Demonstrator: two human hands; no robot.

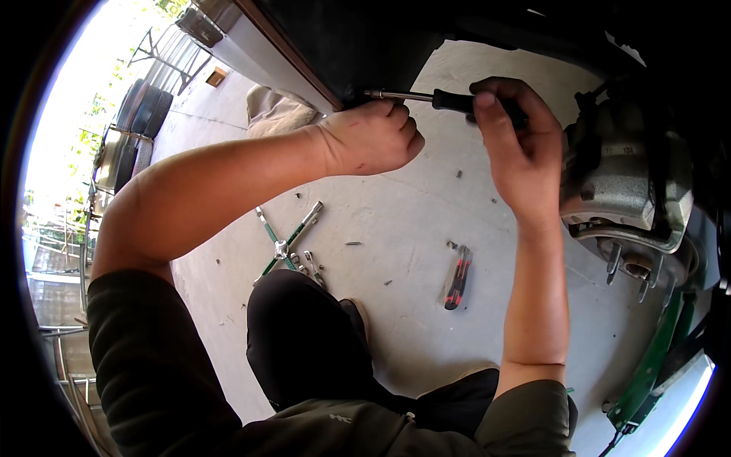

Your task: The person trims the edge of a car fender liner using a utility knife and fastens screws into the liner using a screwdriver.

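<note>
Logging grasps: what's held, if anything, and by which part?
The right grip holds a driver by its black handle; whether the left grip holds anything is unclear.

A driver (451, 101) pairs a bright, smooth metal shaft (415, 96) with a matt, plastic-looking handle (455, 103), in contrast with the dull, grainy metal of a brake caliper (613, 179). A cross wrench (281, 248) mixes shiny bare metal with paint, a jack (636, 388) shows painted metal, trousers (304, 343) are matt cloth, and the floor (411, 221) looks like smooth, matt concrete.

Pretty clearly a car garage: exposed brake caliper (620, 179) far right, cross-shaped lug wrench (282, 248) center-left, tires (151, 114) upper left.
</note>
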